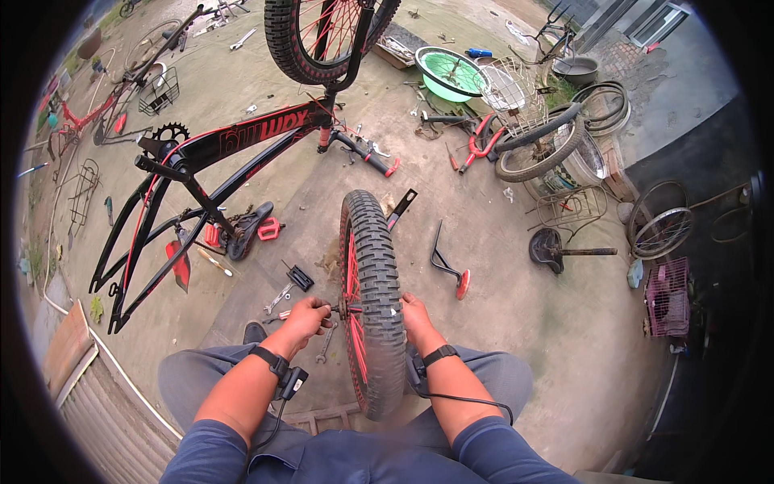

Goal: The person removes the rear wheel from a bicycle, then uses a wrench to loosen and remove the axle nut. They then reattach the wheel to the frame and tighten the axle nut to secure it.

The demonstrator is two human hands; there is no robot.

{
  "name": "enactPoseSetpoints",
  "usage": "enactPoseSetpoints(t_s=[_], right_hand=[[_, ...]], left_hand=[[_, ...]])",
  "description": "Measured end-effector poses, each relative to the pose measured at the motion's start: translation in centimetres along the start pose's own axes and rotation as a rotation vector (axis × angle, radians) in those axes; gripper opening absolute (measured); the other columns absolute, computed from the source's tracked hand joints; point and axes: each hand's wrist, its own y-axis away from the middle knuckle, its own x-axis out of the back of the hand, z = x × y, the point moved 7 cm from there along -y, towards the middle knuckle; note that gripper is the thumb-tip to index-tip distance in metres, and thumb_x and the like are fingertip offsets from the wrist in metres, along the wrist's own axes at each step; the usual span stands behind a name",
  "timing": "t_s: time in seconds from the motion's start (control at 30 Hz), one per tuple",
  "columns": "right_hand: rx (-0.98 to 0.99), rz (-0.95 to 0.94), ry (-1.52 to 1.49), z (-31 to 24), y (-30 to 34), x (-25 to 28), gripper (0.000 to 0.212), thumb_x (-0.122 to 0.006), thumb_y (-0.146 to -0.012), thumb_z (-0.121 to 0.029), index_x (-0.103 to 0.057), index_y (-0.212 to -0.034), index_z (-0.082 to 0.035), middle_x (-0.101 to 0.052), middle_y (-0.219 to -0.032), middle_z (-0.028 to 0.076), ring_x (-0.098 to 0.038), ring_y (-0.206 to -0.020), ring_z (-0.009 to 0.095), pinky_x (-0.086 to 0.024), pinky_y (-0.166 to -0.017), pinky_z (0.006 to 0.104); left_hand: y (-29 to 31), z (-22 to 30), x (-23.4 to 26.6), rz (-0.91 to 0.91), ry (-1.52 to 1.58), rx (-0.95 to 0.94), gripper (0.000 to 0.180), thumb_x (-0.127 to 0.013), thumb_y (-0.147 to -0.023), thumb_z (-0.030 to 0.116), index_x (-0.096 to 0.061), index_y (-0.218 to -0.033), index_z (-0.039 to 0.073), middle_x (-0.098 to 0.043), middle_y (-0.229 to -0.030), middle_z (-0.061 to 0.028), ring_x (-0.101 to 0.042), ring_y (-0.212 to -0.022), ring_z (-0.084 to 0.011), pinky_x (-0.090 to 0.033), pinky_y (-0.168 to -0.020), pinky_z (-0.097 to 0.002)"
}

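Upright between my knees stands a bicycle wheel (379, 298) with a knobby black tyre and red spokes. My left hand (305, 321) is at its left side, the fingers pinched at the end of the wheel axle (343, 310). My right hand (416, 319) reaches to the wheel's right side at about the same height; the tyre hides its fingertips. Beside my left hand lie a black pedal (301, 278), a wrench (279, 298) and another wrench (326, 343).
An upside-down black and red bicycle frame (242, 133) stands ahead on the left, its front wheel (322, 40) up. A saddle (251, 231) lies below it. Rightward are a kickstand (442, 258), another saddle (548, 248), a green basin (451, 74) and a pink crate (668, 297).
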Motion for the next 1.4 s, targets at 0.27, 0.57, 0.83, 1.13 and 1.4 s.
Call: enactPoseSetpoints(t_s=[0.27, 0.57, 0.83, 1.13, 1.4], right_hand=[[0.002, 0.019, 0.03, -2.0, 1.4, -0.3, 0.033, -0.06, -0.095, -0.033, -0.064, -0.101, -0.001, -0.062, -0.078, 0.007, -0.059, -0.054, 0.015, -0.038, -0.044, 0.0287], [-0.045, -0.026, 0.181, -1.7, 1.2, -0.4, 0.034, -0.06, -0.094, -0.032, -0.062, -0.112, -0.003, -0.064, -0.084, 0.007, -0.062, -0.062, 0.016, -0.042, -0.049, 0.0293], [-0.116, 0.001, 0.122, -1.8, 1.7, -0.2, 0.016, -0.059, -0.094, -0.024, -0.062, -0.099, -0.009, -0.059, -0.081, 0.0, -0.052, -0.064, 0.011, -0.041, -0.053, 0.0267], [-0.126, -0.01, 0.054, -1.7, 1.7, -0.6, 0.027, -0.061, -0.095, -0.032, -0.061, -0.105, -0.006, -0.061, -0.084, 0.002, -0.057, -0.062, 0.012, -0.048, -0.055, 0.0289], [-0.123, -0.068, 0.088, -1.9, 1.7, -0.6, 0.026, -0.062, -0.095, -0.029, -0.063, -0.105, -0.005, -0.063, -0.086, 0.005, -0.063, -0.068, 0.013, -0.049, -0.056, 0.0268]], left_hand=[[-0.1, -0.3, 0.3, 0.029, 0.023, 0.03, 0.023, -0.056, -0.099, 0.018, -0.058, -0.114, 0.001, -0.063, -0.096, -0.0084, -0.065, -0.075, -0.0185, -0.049, -0.059, -0.0313], [0.0, -0.6, 0.4, 0.052, -0.051, 0.067, 0.031, -0.049, -0.102, 0.033, -0.059, -0.102, 0.003, -0.06, -0.082, -0.0055, -0.063, -0.067, -0.0182, -0.047, -0.055, -0.0317], [-0.8, -1.5, 0.4, 0.024, -0.039, 0.063, 0.037, -0.052, -0.1, 0.041, -0.057, -0.097, 0.005, -0.06, -0.079, -0.0055, -0.062, -0.062, -0.0186, -0.046, -0.052, -0.0327], [-0.9, -2.0, 0.5, 0.065, -0.033, 0.04, 0.037, -0.051, -0.1, 0.042, -0.056, -0.097, 0.006, -0.059, -0.076, -0.005, -0.061, -0.058, -0.0195, -0.043, -0.048, -0.0331], [-1.2, -1.9, 0.9, 0.077, -0.013, 0.03, 0.035, -0.053, -0.1, 0.04, -0.056, -0.101, 0.005, -0.06, -0.081, -0.0056, -0.062, -0.063, -0.0186, -0.045, -0.051, -0.0328]])
